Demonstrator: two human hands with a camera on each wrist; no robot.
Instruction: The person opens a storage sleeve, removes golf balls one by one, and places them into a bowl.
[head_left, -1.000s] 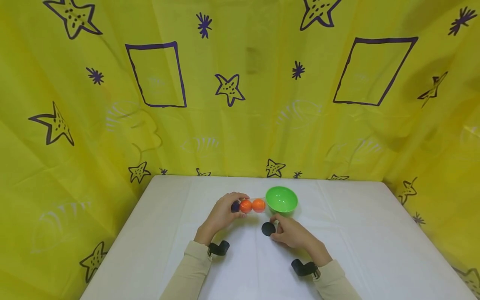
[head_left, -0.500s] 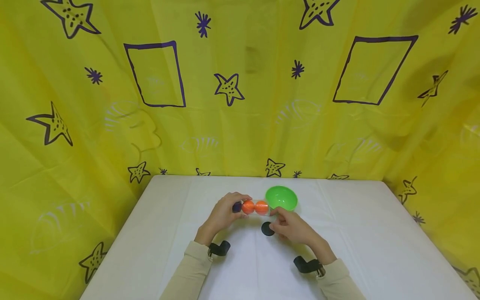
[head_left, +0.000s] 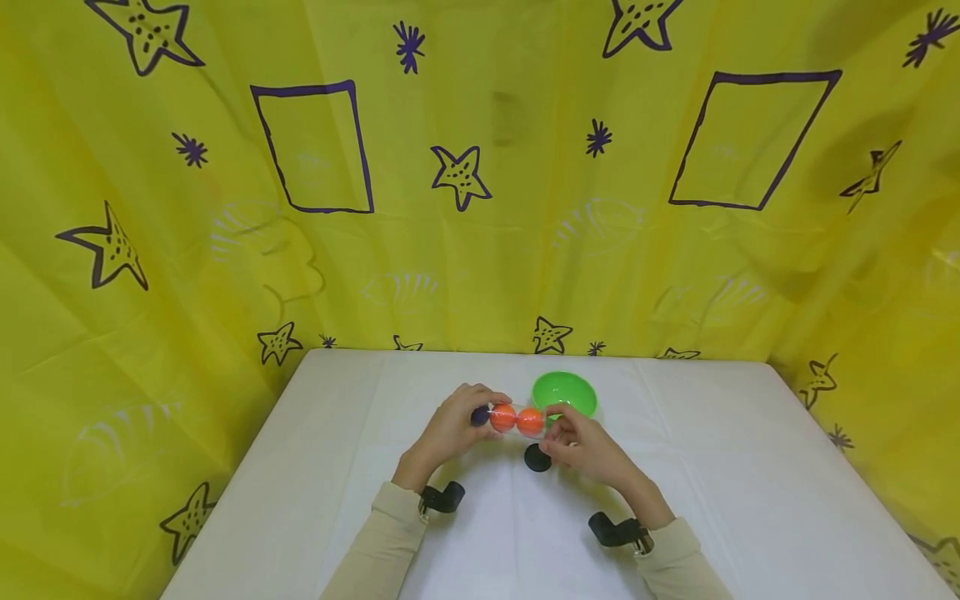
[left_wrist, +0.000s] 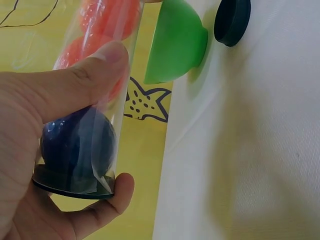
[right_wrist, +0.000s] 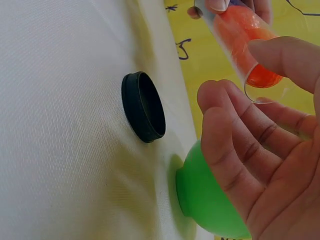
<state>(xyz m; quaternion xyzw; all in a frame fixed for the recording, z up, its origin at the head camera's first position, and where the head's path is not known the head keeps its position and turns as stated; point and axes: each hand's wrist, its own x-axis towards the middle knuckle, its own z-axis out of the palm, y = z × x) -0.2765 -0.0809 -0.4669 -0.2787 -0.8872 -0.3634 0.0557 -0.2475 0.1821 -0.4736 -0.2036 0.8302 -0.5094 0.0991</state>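
In the head view my left hand grips a clear plastic tube. Two orange balls and a dark blue ball lie in a row inside. The left wrist view shows the thumb across the tube's side and a dark cap closing the blue ball's end. My right hand is at the other, uncapped end, its fingers loosely bent around the mouth; one digit overlaps the rim in the right wrist view. A loose black cap rests on the table beneath, hollow side showing.
A green bowl stands on the white table, just beyond my right hand. Yellow patterned cloth hangs behind the table and along both sides. Black wrist cameras sit on both forearms.
The right hand has left the loose cap on the table and risen to the tube's uncapped end. The tube has shifted slightly right and tilted, that end lower; the balls moved with it.
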